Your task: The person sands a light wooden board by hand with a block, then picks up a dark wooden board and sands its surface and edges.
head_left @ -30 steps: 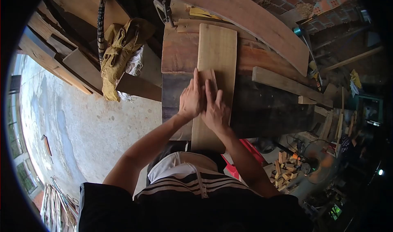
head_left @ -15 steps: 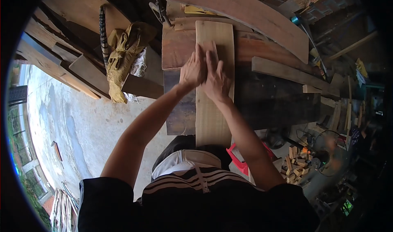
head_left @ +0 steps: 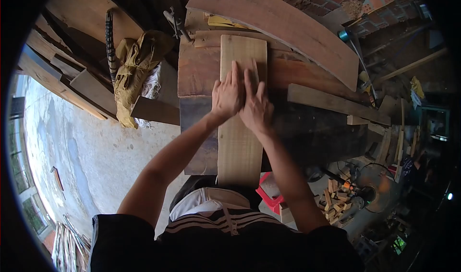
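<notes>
"What stood at the far left?"

"Pale floor [head_left: 103, 152], with a bundle of sticks [head_left: 69, 245] at its lower edge. Next, a yellow-brown cloth bundle [head_left: 132, 73], creased, against leaning planks [head_left: 98, 92]. Then a metal clamp [head_left: 176, 25] at the upper left corner of the bench [head_left: 199, 75]."

"And the left hand?"

"Left hand [head_left: 228, 95], one: palm down, fingers mostly extended, the index reaching farthest forward. It lay over the left part of the pale board [head_left: 241, 152]. Whether it gripped anything, I could not tell."

"Where was the board?"

"Lengthwise across the bench, its near end at the person's lap, its far end beyond both hands. The hands lay side by side over its far half, and bare wood showed in front of and behind them."

"Anything between hand and board?"

"One small piece of wood [head_left: 255, 69], mostly hidden; its edge showed on the board, just beside the right index finger."

"The right hand?"

"Right hand [head_left: 258, 108], one: palm down, index extended, the other fingers partly bent, close against the left. Its grip was not clear either."

"Farther right?"

"A red plastic item [head_left: 270, 194] below the bench; a broad curved board [head_left: 288, 27] across its far side; a thick wooden bar [head_left: 336, 104]; last, a heap of wood blocks [head_left: 337, 200] and a fan [head_left: 377, 188]."
</notes>
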`<act>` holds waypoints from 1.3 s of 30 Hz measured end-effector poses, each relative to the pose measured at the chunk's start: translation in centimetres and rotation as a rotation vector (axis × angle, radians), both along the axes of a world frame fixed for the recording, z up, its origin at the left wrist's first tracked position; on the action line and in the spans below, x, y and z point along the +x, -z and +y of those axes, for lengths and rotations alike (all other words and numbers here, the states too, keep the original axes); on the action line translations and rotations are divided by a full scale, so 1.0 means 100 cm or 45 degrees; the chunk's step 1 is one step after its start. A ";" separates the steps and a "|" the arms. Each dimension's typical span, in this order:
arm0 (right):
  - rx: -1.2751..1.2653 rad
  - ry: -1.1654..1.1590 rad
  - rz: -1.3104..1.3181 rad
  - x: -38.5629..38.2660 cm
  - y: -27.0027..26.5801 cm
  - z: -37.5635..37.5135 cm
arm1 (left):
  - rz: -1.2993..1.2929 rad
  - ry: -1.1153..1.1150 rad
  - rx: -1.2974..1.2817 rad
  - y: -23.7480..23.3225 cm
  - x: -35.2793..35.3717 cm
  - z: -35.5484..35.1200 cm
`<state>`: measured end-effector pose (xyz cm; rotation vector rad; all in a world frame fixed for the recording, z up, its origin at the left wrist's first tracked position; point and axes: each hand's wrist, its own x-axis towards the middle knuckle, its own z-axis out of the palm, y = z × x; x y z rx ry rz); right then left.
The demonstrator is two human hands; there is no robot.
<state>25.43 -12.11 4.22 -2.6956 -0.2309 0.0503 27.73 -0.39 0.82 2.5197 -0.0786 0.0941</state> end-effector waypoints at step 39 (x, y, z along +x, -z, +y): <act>-0.105 0.085 0.004 0.002 0.006 -0.031 | 0.272 0.127 -0.178 -0.003 0.015 -0.031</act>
